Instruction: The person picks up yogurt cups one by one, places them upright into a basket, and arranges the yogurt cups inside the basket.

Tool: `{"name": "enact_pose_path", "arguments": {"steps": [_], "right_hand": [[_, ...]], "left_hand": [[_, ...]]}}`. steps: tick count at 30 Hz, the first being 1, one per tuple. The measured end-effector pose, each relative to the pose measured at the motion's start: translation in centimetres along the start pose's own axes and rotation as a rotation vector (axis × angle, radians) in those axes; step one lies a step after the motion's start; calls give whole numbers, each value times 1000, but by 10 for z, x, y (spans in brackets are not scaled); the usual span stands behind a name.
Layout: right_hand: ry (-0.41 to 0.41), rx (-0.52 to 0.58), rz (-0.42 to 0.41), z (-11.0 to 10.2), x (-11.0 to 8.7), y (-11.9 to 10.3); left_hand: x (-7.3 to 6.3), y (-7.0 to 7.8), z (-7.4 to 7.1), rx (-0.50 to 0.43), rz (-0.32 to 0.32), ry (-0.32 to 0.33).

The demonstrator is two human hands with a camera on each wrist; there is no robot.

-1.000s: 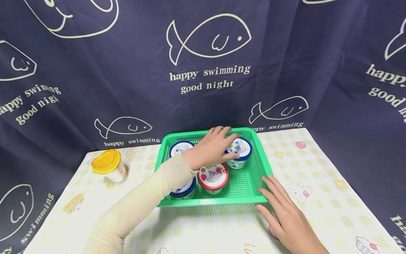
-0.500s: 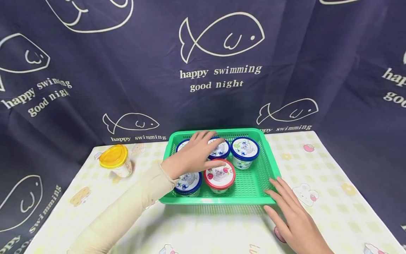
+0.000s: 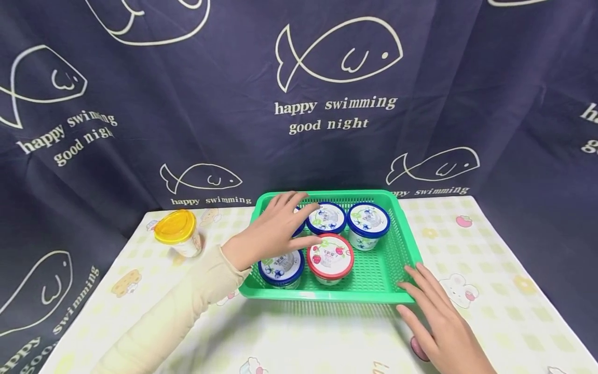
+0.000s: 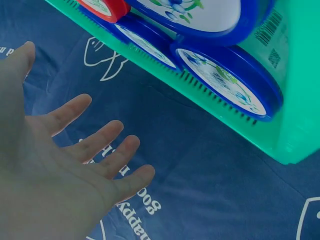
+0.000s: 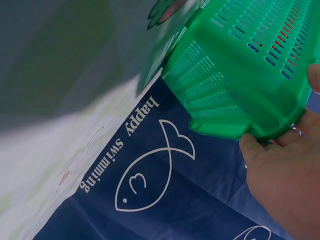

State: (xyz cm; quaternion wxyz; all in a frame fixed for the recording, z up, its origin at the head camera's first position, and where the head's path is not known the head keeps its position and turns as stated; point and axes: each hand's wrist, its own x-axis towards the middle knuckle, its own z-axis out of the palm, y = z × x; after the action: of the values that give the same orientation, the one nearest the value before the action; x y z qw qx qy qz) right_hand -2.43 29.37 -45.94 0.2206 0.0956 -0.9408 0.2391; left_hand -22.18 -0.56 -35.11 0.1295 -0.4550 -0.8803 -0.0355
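A green plastic basket (image 3: 322,295) holds several lidded cups. Blue-lidded ones stand at its back right (image 3: 368,223), back middle (image 3: 327,218) and front left (image 3: 282,267); another at back left is mostly hidden behind my left hand. A red-lidded cup (image 3: 330,257) printed with berries stands at front middle. Over the basket's left side hovers my left hand (image 3: 273,228), fingers spread and holding nothing; the left wrist view shows its bare palm (image 4: 75,165). My right hand (image 3: 444,317) rests its fingers on the basket's front right corner, touching the rim (image 5: 225,131).
A white cup with a yellow lid (image 3: 177,228) stands on the table left of the basket. A patterned cloth (image 3: 490,291) covers the table. Dark blue curtain fabric (image 3: 224,104) hangs close behind the basket and along the sides.
My left hand has drawn away leftward from the back right blue-lidded cup, uncovering it and the back middle one. My right hand stays at the basket's corner. The head view has turned slightly left.
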Motion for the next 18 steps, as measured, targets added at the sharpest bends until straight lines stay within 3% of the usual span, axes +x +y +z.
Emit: {"name": "enact_pose_path", "arguments": {"steps": [8,18], "right_hand": [[-1,-6,-17,2,0,0],[1,-1,-24,0,2,0]], "left_hand": [[-10,-13,2,-3,-19,41],[-23,-32,4,-25,-87,33]]}}
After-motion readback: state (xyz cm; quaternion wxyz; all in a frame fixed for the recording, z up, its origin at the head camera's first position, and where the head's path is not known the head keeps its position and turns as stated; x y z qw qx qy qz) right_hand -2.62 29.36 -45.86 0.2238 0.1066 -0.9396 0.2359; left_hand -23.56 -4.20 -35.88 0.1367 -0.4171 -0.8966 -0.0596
